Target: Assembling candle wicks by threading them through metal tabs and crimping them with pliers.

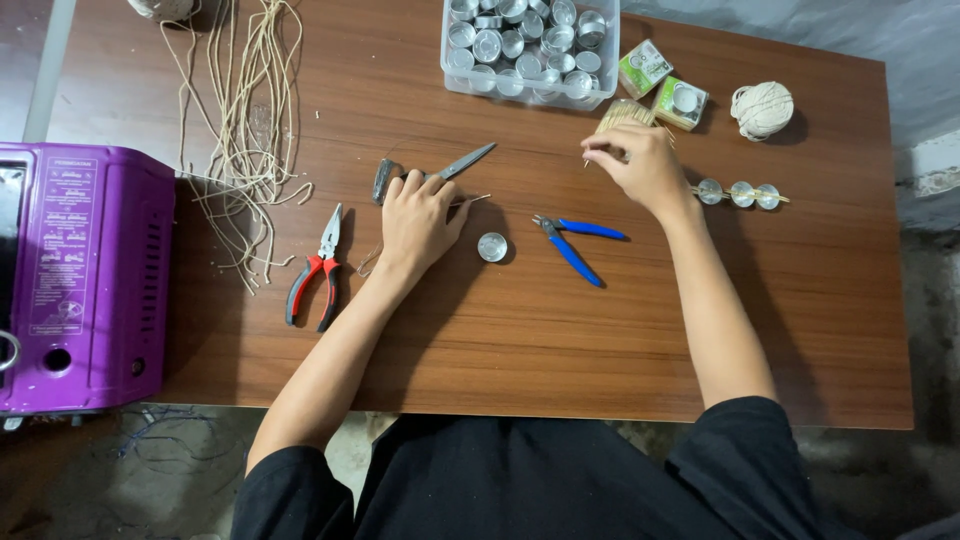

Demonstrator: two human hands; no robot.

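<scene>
Left hand [418, 215] on scissors [440, 170], right hand [640, 160] pinching sticks [625, 115]

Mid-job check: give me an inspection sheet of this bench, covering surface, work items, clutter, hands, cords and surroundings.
Surface: brown wooden table.
Work items: small metal cup between the hands; bundle of thin sticks under the right hand; scissors by the left hand.
Clutter: red-handled pliers, blue-handled cutters, clear box of metal cups, two green packets, twine ball, stick threaded with three cups.
Hands: left hand flat on the table, holding a thin stick; right hand pinching at the sticks.
Cords: loose cut twine lengths.
Surroundings: purple appliance at left.
</scene>
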